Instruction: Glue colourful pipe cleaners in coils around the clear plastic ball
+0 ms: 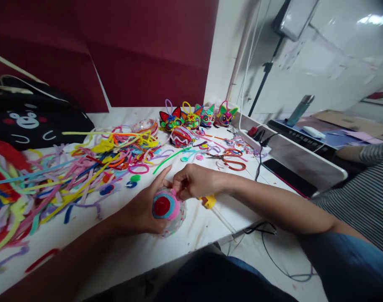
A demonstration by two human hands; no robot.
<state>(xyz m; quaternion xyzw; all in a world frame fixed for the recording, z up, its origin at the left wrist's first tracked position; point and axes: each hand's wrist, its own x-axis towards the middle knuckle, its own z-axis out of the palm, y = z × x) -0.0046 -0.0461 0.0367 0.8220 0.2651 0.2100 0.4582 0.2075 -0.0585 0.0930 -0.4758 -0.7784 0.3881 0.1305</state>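
**Two hands on one ball (179, 220) above the worktop (193, 235)**

The left hand (147, 212) curves its fingers around the ball, some hidden; the right hand (193, 181) pinches the edge of a pink strip (177, 209) on it, fingers pressed together. One red disc (161, 206) sits on the ball. Near the right hand lies one yellow glue gun (208, 201); beyond are one pair of scissors (222, 157) and one phone (290, 178). Leftward, uncountable fuzzy stems (91, 167) spread before one black bag (62, 126), its contents hidden. Farther back sit four eared figures (225, 115). One capped bottle (300, 110) stands far right, contents unclear.
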